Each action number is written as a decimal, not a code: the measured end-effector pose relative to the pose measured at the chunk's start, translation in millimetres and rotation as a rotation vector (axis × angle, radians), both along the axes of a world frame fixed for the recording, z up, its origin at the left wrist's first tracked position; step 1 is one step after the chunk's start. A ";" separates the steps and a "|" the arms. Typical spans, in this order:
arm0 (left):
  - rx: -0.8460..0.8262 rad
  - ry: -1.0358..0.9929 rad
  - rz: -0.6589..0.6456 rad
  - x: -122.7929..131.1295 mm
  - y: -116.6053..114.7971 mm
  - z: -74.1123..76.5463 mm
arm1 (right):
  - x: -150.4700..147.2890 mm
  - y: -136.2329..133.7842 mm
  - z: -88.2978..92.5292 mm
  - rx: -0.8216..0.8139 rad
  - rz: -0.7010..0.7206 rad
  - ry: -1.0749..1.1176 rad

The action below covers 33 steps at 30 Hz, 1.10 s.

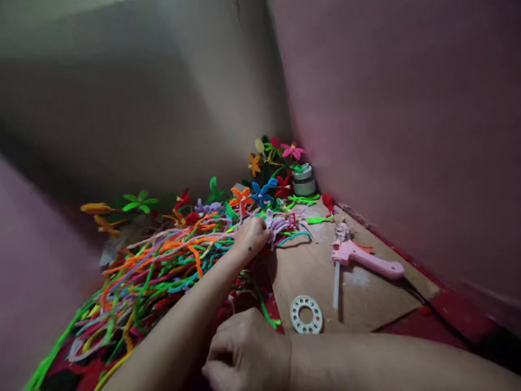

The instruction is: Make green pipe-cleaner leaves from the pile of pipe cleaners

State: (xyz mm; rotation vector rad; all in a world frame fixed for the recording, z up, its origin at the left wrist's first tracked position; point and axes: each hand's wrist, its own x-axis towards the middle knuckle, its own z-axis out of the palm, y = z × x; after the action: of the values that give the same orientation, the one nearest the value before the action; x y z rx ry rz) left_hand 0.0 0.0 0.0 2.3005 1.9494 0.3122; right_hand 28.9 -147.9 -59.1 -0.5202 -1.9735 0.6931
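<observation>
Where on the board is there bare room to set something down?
One bare patch of board lies beyond the ring, between the left hand and the whitish stick of the glue gun. Another lies right of the stick, below the pink handle. It is crowded on the left, with heaped fuzzy stems, and in the far corner, with flowers and a jar.

This looked like a craft corner, most likely in a home rather than a proper workshop. A plain pink wall [399, 125] met a shadowed grey wall [138, 108] close behind the work, and a bare brown board [293, 271] lay over red cloth [451, 304]. The handicraft showed in the pink glue gun [370, 260], the heap of bright fuzzy stems [175, 255] and the fuzzy flowers [293, 151] towards the corner.
</observation>
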 end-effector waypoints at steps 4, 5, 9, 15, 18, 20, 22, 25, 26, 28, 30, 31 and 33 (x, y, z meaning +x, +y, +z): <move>-0.039 -0.034 -0.008 -8.2 3.7 -1.9 | -5.6 -3.3 -0.1 0.003 0.009 -0.027; -0.046 -0.057 -0.007 -10.1 4.4 -1.8 | -6.6 -4.1 0.1 0.002 0.011 -0.031; -0.070 -0.204 0.004 -15.7 4.6 0.9 | -7.5 -6.5 1.8 -0.017 0.009 -0.039; -0.155 -0.489 0.004 -18.5 -4.2 8.3 | -7.6 -6.0 3.7 -0.025 -0.003 -0.038; -0.207 -0.608 0.007 -19.3 -9.3 10.4 | -8.6 -6.1 3.0 -0.025 -0.010 -0.037; -0.234 -0.670 0.017 -19.8 -11.5 11.2 | -8.7 -6.5 2.9 -0.022 -0.010 -0.041; -0.254 -0.715 0.026 -20.4 -12.8 11.9 | -8.3 -6.7 3.4 -0.018 -0.009 -0.046; -0.262 -0.754 0.037 -20.9 -13.6 12.3 | -7.6 -7.0 4.6 -0.020 -0.012 -0.053; -0.257 -0.760 0.040 -21.0 -13.6 12.0 | -7.7 -7.1 4.7 -0.022 -0.013 -0.052; -0.236 -0.756 0.050 -20.9 -13.1 10.9 | -8.1 -7.4 4.6 -0.020 -0.014 -0.049; -0.205 -0.730 0.064 -20.7 -11.8 9.2 | -8.5 -7.9 4.4 -0.023 -0.011 -0.049; -0.189 -0.712 0.070 -20.6 -11.1 8.4 | -8.4 -8.1 4.4 -0.027 -0.007 -0.054; -0.165 -0.669 0.074 -20.5 -9.6 6.8 | -7.9 -8.1 4.9 -0.035 -0.004 -0.072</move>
State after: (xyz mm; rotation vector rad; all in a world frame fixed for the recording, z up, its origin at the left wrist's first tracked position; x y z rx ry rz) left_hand -20.5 -9.6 6.8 1.7113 1.6342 0.7761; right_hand 21.0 -156.1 -54.2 -0.5774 -2.0295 0.7169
